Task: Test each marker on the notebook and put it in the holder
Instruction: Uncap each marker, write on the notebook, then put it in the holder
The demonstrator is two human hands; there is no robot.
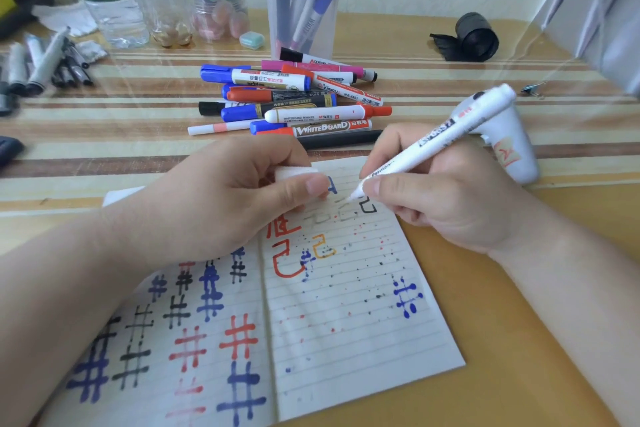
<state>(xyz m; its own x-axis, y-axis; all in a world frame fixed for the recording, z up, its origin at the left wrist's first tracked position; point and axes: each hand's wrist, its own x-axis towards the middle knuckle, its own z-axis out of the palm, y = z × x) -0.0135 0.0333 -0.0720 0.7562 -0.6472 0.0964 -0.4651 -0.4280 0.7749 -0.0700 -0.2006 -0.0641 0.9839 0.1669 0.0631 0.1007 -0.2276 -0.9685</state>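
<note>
The right hand (446, 198) grips a white marker (440, 139) like a pencil. The marker has dark print along its side. Its tip touches the top of the right page of the notebook (346, 322), and the fingers hide part of the tip.

The left hand (221, 198) pinches a small white cap (294, 172) and rests on the notebook, covering the top of the fold. The lined pages are full of red, blue and black hash marks, squiggles and dots.

Toward 2 o'clock from the right hand, a white thing (512, 146) is half hidden. I cannot tell what it is.

At 12 o'clock lies a pile of markers (287, 97) with red, blue, black and pink caps. Past it stands the clear holder (325, 31) with four markers upright inside.

At 10 o'clock some grey markers (45, 59) are blurry and cut off by the edge.
</note>
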